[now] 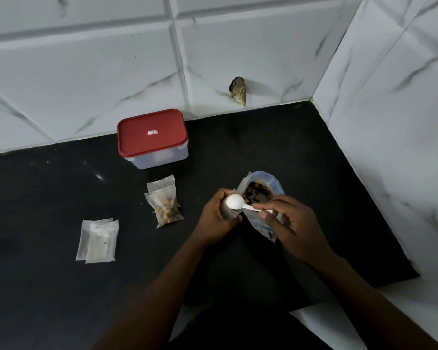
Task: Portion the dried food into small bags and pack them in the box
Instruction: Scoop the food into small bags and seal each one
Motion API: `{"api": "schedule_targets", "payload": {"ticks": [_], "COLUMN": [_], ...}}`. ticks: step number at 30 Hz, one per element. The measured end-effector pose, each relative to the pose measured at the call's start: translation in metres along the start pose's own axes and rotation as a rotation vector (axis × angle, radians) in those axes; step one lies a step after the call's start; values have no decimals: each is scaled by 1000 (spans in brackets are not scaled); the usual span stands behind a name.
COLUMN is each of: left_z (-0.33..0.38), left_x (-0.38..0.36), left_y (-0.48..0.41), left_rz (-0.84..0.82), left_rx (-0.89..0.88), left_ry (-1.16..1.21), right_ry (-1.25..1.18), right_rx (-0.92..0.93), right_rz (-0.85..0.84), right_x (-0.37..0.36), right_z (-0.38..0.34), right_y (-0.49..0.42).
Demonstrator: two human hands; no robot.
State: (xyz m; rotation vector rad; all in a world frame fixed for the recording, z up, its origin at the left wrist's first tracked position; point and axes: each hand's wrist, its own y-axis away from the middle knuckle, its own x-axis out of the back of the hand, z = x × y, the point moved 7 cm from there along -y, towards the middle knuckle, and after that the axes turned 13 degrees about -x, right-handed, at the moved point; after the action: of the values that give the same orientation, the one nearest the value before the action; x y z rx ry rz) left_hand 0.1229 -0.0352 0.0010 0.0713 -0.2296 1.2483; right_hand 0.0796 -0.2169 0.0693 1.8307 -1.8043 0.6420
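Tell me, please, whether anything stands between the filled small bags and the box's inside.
Yes: the red lid sits closed on the box, covering its opening. Nothing else visible lies between the filled small bags and it.

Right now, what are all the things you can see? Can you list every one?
Box: one, clear with a red lid on, back of the counter by the wall.
Filled small bags: at least two, clear, stacked in front of the box.
Empty small bags: at least two, clear, at the left.
Large bag: one, clear with blue, open, right of centre.
Dried food: brown, inside the large bag.
Spoon: one, white, over the held small bag.
Held small bag: one, clear, in the left hand.
Counter: one, black.
Wall tiles: white, marbled.
Lump: one, brownish, on the wall; cannot tell what.
Left hand: grips the held small bag.
Right hand: pinches the spoon.
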Motion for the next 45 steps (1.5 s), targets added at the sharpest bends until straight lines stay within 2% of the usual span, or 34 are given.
{"api": "schedule_targets", "payload": {"ticks": [4,7,12,14,18,22,30,37,39,42,45], "left_z": [-2,-3,-3,-3,-2,-3,-4,-8,-6,-5,-6], "left_x": [-3,-4,-3,-3,-2,-5,-6,-6,-6,-8,-8], "left_y": [0,0,-1,-2,-4,-4,-5,-5,-5,-6,-6], "left_rz": [-20,-14,-17,-24,-38,-52,-44,-26,-20,-31,-34], "left_rx": [1,19,23,31,36,44,59,78,76,68,79], "left_ry": [-10,-1,-18,-15,-31,-36,1,34,48,44,24], "right_ry": [193,154,175,119,-168,-235,-182,-92,-110,88,28], "right_rx": [-39,-44,-41,-65,-202,-239,-195,-23,-30,-73,-112], "right_rz": [3,61,63,58,19,10,-34,28,26,3,45], "right_x": [-3,2,-1,0,0,3,2,13,10,-1,3], "right_z": [8,7,7,11,22,26,23,7,10,18,22], "right_y": [-1,-2,-1,0,-4,-7,-9,-6,-3,1,-3]}}
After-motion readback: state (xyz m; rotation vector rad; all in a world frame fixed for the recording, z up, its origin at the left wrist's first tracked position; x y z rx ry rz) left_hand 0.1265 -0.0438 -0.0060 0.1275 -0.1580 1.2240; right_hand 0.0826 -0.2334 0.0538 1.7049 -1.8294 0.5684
